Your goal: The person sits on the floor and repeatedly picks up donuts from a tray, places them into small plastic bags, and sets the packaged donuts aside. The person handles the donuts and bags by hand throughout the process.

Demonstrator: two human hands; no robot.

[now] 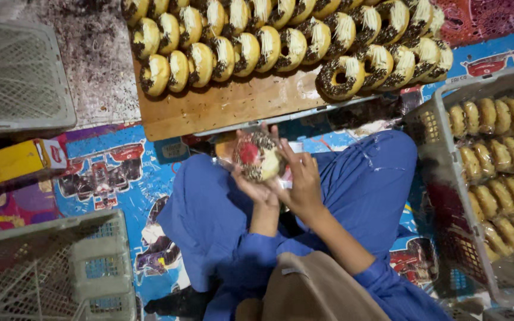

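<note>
Seated on a patterned floor mat (114, 172), the person pinches a topped doughnut in a clear wrapper (257, 156) at frame centre, left hand (256, 189) cupped beneath, right hand (301, 181) gripping its edge, where squeezing could smear the topping.

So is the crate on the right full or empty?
Partly full: the crate holds rows of wrapped doughnuts, while its near end is bare.

Floor-level bakery workspace — doughnut board (221, 107), crates (429, 128) of packed doughnuts.
</note>
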